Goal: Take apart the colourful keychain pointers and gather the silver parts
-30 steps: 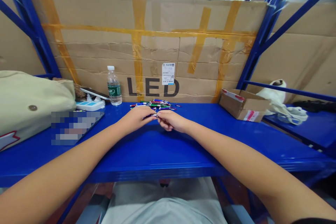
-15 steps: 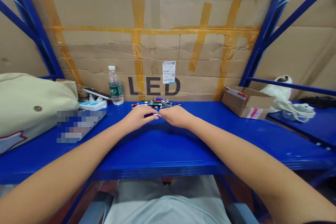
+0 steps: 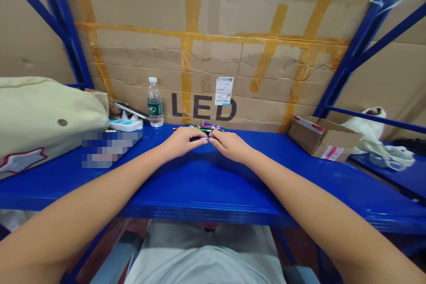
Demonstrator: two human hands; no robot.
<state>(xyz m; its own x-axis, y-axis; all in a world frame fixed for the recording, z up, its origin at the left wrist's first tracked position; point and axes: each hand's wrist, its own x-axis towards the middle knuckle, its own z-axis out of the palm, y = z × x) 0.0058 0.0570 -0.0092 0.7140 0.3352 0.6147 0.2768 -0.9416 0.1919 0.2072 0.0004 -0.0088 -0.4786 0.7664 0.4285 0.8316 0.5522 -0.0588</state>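
Observation:
My left hand (image 3: 182, 143) is closed in a pinch around a dark pen (image 3: 199, 139), which lies roughly level between thumb and fingers. At the pen's right end the fingertips of my right hand (image 3: 230, 144) are pressed together; how much of the pen they cover is hidden. Just behind both hands lies a loose pile of pens (image 3: 208, 126) in green, blue and red with silvery parts. My hands block part of this pile.
On the left are a cream bag (image 3: 49, 111), a pixelated flat item (image 3: 113, 148), a power strip (image 3: 128, 124) and a water bottle (image 3: 155, 104). An open cardboard box (image 3: 322, 137) stands right on the blue table (image 3: 206, 186). A taped cardboard sheet (image 3: 149, 62) closes the back.
The view has shifted and tilted a little, so the scene sits further right. Both hands stay together at the pen; my right fingertips have moved slightly off its end.

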